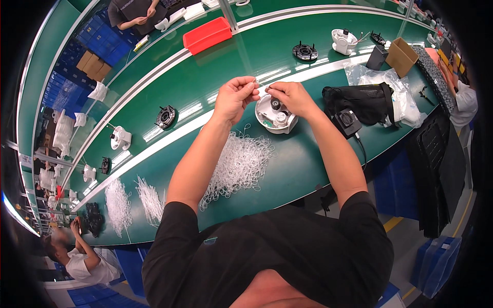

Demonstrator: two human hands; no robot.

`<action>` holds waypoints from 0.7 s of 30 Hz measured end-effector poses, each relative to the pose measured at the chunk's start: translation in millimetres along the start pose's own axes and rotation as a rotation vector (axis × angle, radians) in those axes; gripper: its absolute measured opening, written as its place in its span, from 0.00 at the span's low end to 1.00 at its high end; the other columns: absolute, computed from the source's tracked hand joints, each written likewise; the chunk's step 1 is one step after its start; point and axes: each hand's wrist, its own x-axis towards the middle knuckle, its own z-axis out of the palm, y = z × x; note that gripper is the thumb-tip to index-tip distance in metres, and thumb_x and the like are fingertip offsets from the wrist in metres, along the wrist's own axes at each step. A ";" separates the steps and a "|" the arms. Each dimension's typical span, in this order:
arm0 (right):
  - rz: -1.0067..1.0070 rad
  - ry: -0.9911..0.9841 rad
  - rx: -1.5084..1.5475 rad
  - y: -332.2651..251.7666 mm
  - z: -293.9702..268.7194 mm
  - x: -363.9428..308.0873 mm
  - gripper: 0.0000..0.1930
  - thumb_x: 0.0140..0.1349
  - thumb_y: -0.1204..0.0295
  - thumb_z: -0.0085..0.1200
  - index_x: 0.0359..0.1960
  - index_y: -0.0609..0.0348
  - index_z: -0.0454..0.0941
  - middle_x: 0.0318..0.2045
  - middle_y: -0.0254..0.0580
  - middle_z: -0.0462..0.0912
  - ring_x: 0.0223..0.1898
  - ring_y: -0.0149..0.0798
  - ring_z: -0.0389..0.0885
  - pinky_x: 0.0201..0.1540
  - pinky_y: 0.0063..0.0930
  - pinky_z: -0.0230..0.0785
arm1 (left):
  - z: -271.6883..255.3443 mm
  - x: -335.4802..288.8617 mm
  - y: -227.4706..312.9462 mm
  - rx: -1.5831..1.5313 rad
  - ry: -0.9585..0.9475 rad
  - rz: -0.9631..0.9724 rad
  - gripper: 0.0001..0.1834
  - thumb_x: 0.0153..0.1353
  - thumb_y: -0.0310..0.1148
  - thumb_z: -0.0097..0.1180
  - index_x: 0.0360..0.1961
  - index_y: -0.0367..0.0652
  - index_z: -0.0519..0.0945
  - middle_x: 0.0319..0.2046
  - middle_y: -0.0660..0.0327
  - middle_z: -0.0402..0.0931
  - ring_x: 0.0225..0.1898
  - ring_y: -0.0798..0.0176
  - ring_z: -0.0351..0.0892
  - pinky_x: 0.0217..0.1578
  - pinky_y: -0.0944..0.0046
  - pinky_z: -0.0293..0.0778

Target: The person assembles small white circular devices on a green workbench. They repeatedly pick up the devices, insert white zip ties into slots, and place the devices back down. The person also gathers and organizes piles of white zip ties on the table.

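Note:
A white round plastic housing [262, 119] sits open side up on the green bench in front of me, with a black knob and a round white part inside. At its far left edge, my left hand [235, 98] is closed in a pinch on a thin white strand [261, 84]. My right hand [291, 97] is pinched closed over the housing's far edge, at the strand's other end; what its fingertips hold is too small to make out. Nearer to me, beside my left forearm, lies a tangled pile of white looped cords [239, 163].
Two more bundles of white cords [118, 205] lie left. Across the bench, a conveyor carries black round bases [166, 117] and white housings [120, 137]. A red tray [207, 36] stands beyond. To the right are a black bag [357, 102], a small black device [346, 123] and a cardboard box [401, 56].

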 end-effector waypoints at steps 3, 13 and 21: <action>0.024 -0.011 -0.011 -1.7 -0.6 -0.5 0.11 0.65 0.65 0.56 0.41 0.57 0.84 0.27 0.47 0.84 0.28 0.45 0.81 0.35 0.35 0.72 | 1.4 4.5 -6.4 0.033 -0.012 -0.044 0.09 0.67 0.25 0.58 0.46 0.33 0.78 0.36 0.56 0.82 0.30 0.68 0.81 0.34 0.68 0.82; 0.046 -0.024 0.135 7.0 -0.9 -1.1 0.12 0.67 0.69 0.55 0.48 0.60 0.81 0.30 0.43 0.84 0.32 0.34 0.82 0.37 0.28 0.74 | 17.2 8.3 -14.8 0.540 0.026 -0.024 0.08 0.64 0.29 0.62 0.38 0.34 0.83 0.28 0.62 0.82 0.24 0.75 0.75 0.23 0.73 0.71; 0.136 -0.026 0.173 6.5 -1.7 3.4 0.10 0.68 0.68 0.54 0.40 0.63 0.81 0.32 0.38 0.83 0.33 0.28 0.79 0.36 0.24 0.72 | 22.9 5.9 -22.1 1.028 0.013 0.179 0.09 0.61 0.32 0.64 0.34 0.34 0.84 0.26 0.56 0.83 0.27 0.67 0.79 0.29 0.64 0.74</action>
